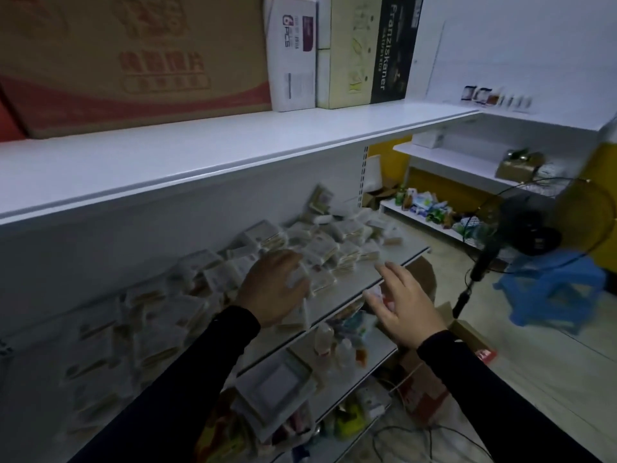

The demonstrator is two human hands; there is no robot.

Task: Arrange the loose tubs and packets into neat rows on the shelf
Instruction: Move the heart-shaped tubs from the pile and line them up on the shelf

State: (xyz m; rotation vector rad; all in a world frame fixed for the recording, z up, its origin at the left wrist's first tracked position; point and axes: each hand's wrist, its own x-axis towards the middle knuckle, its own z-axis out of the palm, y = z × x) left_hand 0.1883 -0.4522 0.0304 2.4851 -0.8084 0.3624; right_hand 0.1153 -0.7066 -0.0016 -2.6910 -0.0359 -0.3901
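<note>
Packets (pixel 320 252) heaped loose at frame centre on the shelf (pixel 394 262) — light, crinkly, probably slippery; best pinched by the edges. Left hand (pixel 273 289) curled over one packet; right hand (pixel 404 305) spread, holding nothing — blurred.
</note>
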